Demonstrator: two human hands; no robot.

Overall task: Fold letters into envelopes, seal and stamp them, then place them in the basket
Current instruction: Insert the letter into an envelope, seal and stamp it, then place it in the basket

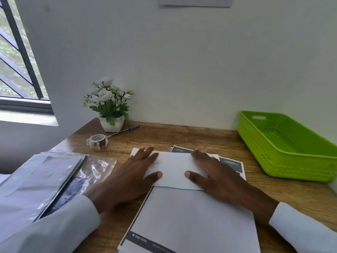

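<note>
Head: wooden desk (pixel 182 141), white wall (pixel 182 61), window (pixel 16 61).

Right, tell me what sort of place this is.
Probably a home or small-office desk set against a wall: a wooden desktop by a barred window, a small white pot of artificial white flowers, a capped blue pen, and printed sheets under both hands.

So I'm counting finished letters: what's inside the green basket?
Nothing shows inside the green basket: only its bare perforated floor and walls. The near wall hides the front strip of the floor.
</note>
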